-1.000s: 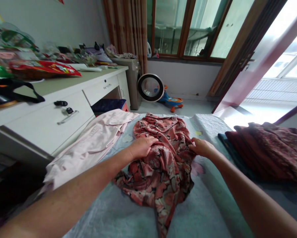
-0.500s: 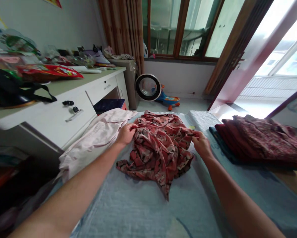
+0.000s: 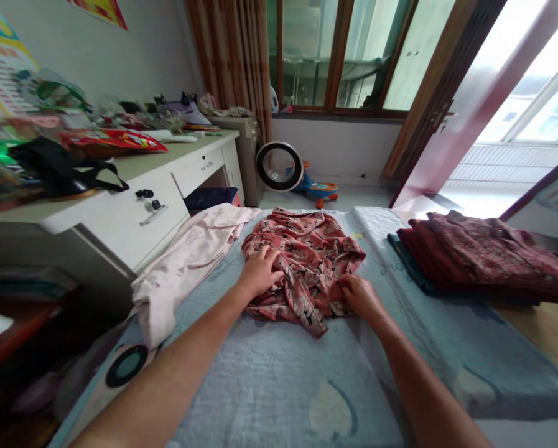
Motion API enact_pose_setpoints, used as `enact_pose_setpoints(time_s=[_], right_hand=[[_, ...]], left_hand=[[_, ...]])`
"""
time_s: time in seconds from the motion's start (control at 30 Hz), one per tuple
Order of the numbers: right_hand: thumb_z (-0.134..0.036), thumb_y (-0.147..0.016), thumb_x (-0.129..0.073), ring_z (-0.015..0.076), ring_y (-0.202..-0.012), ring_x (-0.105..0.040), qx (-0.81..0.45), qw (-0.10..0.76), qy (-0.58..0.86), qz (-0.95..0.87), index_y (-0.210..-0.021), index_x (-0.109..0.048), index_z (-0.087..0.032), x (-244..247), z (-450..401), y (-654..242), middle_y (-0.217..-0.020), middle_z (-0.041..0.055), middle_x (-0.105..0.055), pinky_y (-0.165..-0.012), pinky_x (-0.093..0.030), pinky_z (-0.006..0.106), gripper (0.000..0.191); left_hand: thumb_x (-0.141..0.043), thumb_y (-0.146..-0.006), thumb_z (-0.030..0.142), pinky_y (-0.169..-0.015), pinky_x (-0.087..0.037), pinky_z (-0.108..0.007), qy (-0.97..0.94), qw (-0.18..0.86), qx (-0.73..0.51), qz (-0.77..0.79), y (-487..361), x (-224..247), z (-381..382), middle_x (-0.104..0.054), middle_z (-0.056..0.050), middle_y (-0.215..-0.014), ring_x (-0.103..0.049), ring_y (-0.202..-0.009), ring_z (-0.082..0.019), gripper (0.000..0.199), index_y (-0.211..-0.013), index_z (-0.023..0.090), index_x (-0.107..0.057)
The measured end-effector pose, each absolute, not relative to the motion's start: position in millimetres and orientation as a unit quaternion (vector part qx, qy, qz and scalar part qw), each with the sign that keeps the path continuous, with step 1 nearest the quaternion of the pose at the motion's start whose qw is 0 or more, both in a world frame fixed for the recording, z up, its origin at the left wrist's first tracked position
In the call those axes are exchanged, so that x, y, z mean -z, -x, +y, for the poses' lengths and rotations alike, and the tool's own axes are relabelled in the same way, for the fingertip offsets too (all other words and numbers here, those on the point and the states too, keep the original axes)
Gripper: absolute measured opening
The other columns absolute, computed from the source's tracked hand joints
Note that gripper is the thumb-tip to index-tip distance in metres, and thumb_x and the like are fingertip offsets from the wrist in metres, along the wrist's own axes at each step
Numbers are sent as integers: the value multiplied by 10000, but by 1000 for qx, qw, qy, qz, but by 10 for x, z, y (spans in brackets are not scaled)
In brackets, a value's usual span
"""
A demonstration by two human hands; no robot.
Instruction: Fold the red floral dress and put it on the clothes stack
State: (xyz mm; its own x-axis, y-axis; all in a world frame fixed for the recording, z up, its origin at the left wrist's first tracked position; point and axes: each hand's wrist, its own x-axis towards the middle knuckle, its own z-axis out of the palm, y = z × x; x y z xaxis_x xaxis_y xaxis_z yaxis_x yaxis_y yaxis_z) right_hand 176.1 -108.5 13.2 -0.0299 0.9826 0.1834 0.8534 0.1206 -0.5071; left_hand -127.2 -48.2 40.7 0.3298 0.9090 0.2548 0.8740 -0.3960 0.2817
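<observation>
A crumpled red shirt (image 3: 306, 249) with a dark and pale print lies on the blue bed cover (image 3: 260, 386) in front of me. My left hand (image 3: 261, 272) rests on its left part, fingers apart and touching the cloth. At the shirt's lower right edge, my right hand (image 3: 357, 294) has its fingers closed on the fabric. One narrow end of the shirt points toward me between the hands. Pale pink clothing (image 3: 190, 249) is spread along the bed to the left of the shirt.
Folded dark red and patterned clothes (image 3: 484, 255) are stacked at the right. A white desk (image 3: 120, 230) with a cluttered top stands on the left. Beyond the bed are a washing machine with its round door (image 3: 279, 166) open and a blue-orange ride-on toy (image 3: 318, 186).
Both hands have come nearer to me, the left from the shirt's upper left edge onto its cloth, the right down to its lower right edge. The shirt's near end has drawn back.
</observation>
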Motion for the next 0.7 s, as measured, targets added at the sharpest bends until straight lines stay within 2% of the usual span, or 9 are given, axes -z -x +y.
enact_pose_setpoints(time_s=[0.07, 0.13, 0.2, 0.3, 0.37, 0.47, 0.53, 0.6, 0.7], right_hand=[[-197, -750, -439, 200, -796, -625, -120, 304, 658, -679, -808, -681, -204, -153, -1093, -1822, -840, 59, -691, -762, -454, 306, 249], [-231, -761, -435, 205, -824, -631, -95, 389, 671, -624, -816, -674, -207, -159, -1100, -1892, -891, 66, -700, -791, -462, 321, 246], [-282, -789, -446, 219, -865, -631, -74, 455, 679, -572, -852, -668, -205, -153, -1116, -1942, -950, 81, -702, -832, -468, 346, 243], [-391, -846, -487, 235, -921, -622, -73, 488, 660, -567, -916, -661, -200, -135, -1159, -1918, -1014, 99, -681, -877, -469, 374, 268], [-461, -867, -511, 246, -984, -607, -91, 480, 626, -608, -1019, -656, -194, -117, -1198, -1831, -1080, 110, -652, -909, -469, 388, 340], [-520, -861, -555, 285, -1184, -524, -102, 428, 576, -689, -1257, -595, -196, -66, -1268, -1643, -1273, 141, -566, -1015, -424, 440, 514], [-546, -831, -608, 323, -1289, -438, -89, 368, 564, -734, -1351, -557, -223, -12, -1314, -1522, -1375, 145, -497, -1072, -369, 492, 614], [-545, -801, -655, 356, -1319, -396, -68, 306, 559, -768, -1345, -584, -258, 46, -1349, -1431, -1412, 141, -462, -1081, -341, 533, 618], [-508, -826, -651, 364, -1291, -413, -37, 252, 556, -791, -1238, -673, -285, 110, -1364, -1368, -1400, 134, -474, -1058, -352, 545, 469]], left_hand=[[-628, -772, 145, -985, -470, -404, -819, 64, -138, 553, 1276, -405, -530, -601, -91, -1179, -608, -1082, -259, 417, -1182, 225, -635], [-536, -793, 68, -901, -501, -347, -820, 79, -150, 547, 1293, -421, -595, -634, -64, -1029, -636, -959, -217, 328, -1051, 217, -673], [-480, -800, 35, -882, -502, -331, -811, 85, -238, 528, 1283, -462, -687, -636, -50, -958, -629, -927, -202, 308, -969, 210, -668], [-463, -801, 27, -895, -490, -322, -785, 117, -377, 477, 1185, -551, -886, -638, -40, -947, -614, -943, -191, 303, -965, 208, -644], [-476, -832, 61, -857, -491, -294, -798, 174, -378, 437, 1094, -605, -1045, -639, -36, -941, -616, -911, -176, 254, -961, 203, -643], [-529, -821, 90, -814, -495, -265, -869, 252, -244, 349, 1012, -658, -1247, -649, -34, -941, -619, -881, -168, 222, -946, 201, -675], [-520, -773, 43, -828, -498, -261, -890, 260, -195, 320, 1026, -682, -1297, -657, -36, -952, -623, -890, -167, 290, -944, 200, -694], [-473, -737, -2, -884, -495, -274, -878, 240, -239, 339, 1092, -702, -1240, -666, -39, -979, -625, -941, -170, 363, -943, 198, -695], [-428, -780, 22, -946, -497, -311, -805, 177, -368, 430, 1245, -697, -949, -677, -40, -997, -629, -992, -180, 338, -924, 201, -675]])
